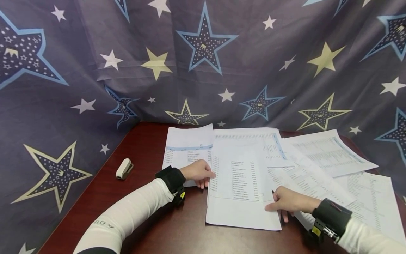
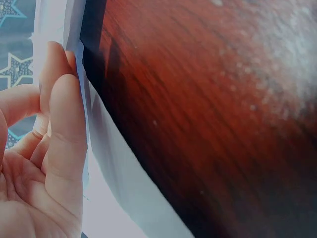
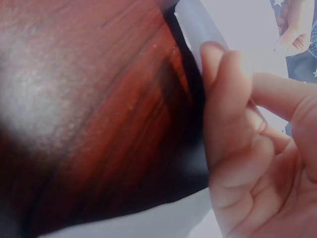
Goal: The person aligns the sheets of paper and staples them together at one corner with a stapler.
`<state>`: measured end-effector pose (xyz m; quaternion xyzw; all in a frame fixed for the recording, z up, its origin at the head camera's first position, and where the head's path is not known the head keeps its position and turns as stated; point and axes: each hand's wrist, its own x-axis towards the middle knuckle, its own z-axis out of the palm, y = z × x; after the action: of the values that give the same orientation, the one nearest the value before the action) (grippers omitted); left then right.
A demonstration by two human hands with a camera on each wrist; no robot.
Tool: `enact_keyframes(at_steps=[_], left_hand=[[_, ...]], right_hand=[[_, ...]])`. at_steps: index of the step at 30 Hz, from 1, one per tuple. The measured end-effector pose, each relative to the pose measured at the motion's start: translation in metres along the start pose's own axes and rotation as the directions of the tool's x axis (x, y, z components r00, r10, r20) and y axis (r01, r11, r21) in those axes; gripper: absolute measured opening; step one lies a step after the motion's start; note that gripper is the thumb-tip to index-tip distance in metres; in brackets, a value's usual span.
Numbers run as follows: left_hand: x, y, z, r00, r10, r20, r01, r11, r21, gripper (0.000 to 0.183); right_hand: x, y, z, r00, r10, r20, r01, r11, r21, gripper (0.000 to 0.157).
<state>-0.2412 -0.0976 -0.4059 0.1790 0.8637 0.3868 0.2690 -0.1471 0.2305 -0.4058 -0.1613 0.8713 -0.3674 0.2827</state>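
A printed sheet of paper (image 1: 236,211) with columns of text lies nearest the person in the head view, its near edge slightly raised over the table. My left hand (image 1: 198,172) pinches its left edge between thumb and fingers. On the opposite side, my right hand (image 1: 287,201) pinches the lower right edge with the thumb on top. Fingers (image 2: 67,119) run along the paper's edge in the left wrist view. In the right wrist view, curled fingers (image 3: 230,99) support the white paper (image 3: 252,25) from beneath. How many sheets are held, I cannot tell.
Another printed sheet (image 1: 180,137) lies behind my left hand, and one with a blue band (image 1: 272,151) lies behind the held paper. Several overlapping sheets (image 1: 377,201) spread to the right. A white stapler (image 1: 124,168) sits left on the dark red table (image 1: 149,141). Star-patterned curtain (image 1: 196,88) surrounds the table.
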Motion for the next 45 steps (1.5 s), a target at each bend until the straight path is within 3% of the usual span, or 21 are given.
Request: enact_keyframes(at_steps=[14,26,32,36,41,45], left_hand=[[0.002,0.003,0.0,1.0,-0.008,0.008,0.007,0.998,0.055,0.033],[0.002,0.001,-0.001,0.999,-0.029,0.014,0.029,0.999,0.038,0.037],[-0.002,-0.001,-0.007,1.0,-0.021,0.005,0.02,0.999,0.035,0.041],[-0.004,-0.006,-0.013,1.0,0.02,0.001,-0.02,0.999,-0.03,0.043],[-0.01,-0.018,-0.021,0.997,0.05,-0.055,-0.057,0.99,-0.132,0.041],[-0.016,-0.027,-0.029,0.992,0.065,-0.105,-0.081,0.985,-0.151,0.035]], right_hand=[[-0.004,-0.001,-0.003,0.997,0.055,0.058,-0.057,0.998,0.027,0.036],[-0.01,-0.009,-0.018,0.99,0.097,0.102,-0.098,0.995,0.007,0.049],[-0.002,-0.019,-0.034,0.995,0.09,0.032,-0.09,0.996,0.007,0.051],[0.012,-0.023,-0.043,0.998,0.042,-0.035,-0.041,0.999,0.027,0.046],[0.038,-0.03,-0.047,0.991,-0.005,-0.137,0.008,1.0,0.023,0.042],[0.057,-0.038,-0.048,0.985,-0.011,-0.175,0.014,1.0,0.017,0.038]])
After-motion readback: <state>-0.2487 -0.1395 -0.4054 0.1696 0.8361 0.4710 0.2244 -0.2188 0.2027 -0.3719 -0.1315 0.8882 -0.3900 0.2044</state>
